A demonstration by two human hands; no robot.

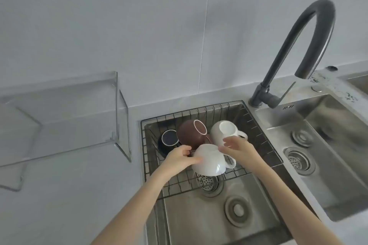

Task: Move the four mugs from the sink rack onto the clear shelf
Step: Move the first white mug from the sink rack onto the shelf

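Glossy white ceramic mug (209, 160), inverted at rack's 6 o'clock: rigid, likely slick, chippable; best taken by the body. Left hand (179, 157) and right hand (237, 148) fingers curled on its sides. Clear acrylic shelf (59, 117) at 9 o'clock of wire sink rack (258, 137)

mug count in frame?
4, all in the sink rack: black mug far left, brown mug beside it, white mug far right, white mug nearest, between both hands. None visibly hidden.
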